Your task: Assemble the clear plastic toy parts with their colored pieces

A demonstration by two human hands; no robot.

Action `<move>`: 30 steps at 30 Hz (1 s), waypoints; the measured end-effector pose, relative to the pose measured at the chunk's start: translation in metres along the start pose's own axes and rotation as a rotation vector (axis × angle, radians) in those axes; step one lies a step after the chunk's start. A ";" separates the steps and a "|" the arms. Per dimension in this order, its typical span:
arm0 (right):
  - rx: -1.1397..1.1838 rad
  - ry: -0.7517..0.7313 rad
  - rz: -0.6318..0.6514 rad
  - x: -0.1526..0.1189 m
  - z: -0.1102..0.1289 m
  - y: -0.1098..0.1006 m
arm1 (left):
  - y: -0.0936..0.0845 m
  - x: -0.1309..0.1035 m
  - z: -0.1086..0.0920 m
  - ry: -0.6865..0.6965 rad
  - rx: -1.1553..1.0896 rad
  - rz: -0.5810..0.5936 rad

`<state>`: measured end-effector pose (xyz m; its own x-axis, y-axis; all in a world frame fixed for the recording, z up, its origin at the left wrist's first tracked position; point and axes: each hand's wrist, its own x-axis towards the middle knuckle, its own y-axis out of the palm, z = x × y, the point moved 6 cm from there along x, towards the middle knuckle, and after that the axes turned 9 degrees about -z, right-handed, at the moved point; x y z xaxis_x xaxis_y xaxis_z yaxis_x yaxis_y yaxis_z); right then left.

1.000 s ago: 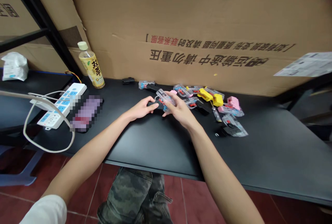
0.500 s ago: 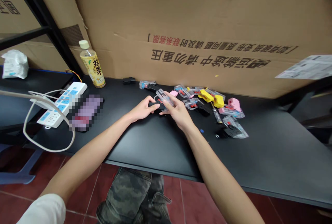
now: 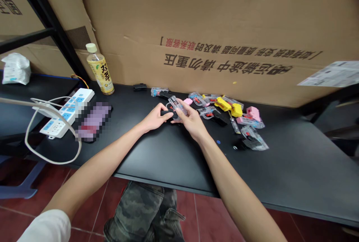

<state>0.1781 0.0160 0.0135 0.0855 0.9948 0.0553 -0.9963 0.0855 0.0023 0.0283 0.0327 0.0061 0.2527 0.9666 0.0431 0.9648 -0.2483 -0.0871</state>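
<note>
Over the middle of the black table, both hands hold one small clear plastic toy gun (image 3: 175,103) with a black part. My left hand (image 3: 155,118) is closed on the black part, thumb along it. My right hand (image 3: 193,121) grips the clear body from the other side. Fingers hide much of the toy. A pink piece (image 3: 187,101) shows just behind my right hand. Close to that hand lies another clear toy gun (image 3: 208,112) with red bits inside and a black piece beside it.
More toy guns lie to the right, with yellow pieces (image 3: 223,104), a pink piece (image 3: 253,113) and a screwdriver (image 3: 234,125). At left are a power strip (image 3: 63,116) with cables, a phone (image 3: 94,122) and a drink bottle (image 3: 100,72). A cardboard sheet (image 3: 134,17) stands behind.
Almost nothing differs. Both hands keep the toy gun in the same place, with only a slight shift of the fingers.
</note>
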 end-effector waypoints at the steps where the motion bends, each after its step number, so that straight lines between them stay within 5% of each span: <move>1: -0.007 -0.005 0.002 0.000 0.000 0.000 | 0.000 0.000 0.000 -0.003 -0.013 0.005; 12: -0.030 -0.037 -0.006 0.001 0.010 -0.006 | 0.000 0.004 -0.004 -0.044 -0.186 -0.028; 19: -0.310 -0.189 -0.152 0.008 0.027 -0.039 | -0.016 0.013 0.002 -0.152 -0.408 -0.166; 25: -0.716 -0.221 0.300 -0.004 0.024 -0.032 | -0.022 0.015 0.003 -0.199 -0.474 -0.246; 30: -0.815 -0.170 0.374 -0.007 0.011 -0.023 | -0.021 0.013 0.000 -0.177 -0.485 -0.247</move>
<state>0.2002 0.0060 0.0241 -0.3088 0.9494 0.0569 -0.6429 -0.1643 -0.7482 0.0113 0.0504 0.0087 0.0398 0.9851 -0.1671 0.9275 0.0258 0.3730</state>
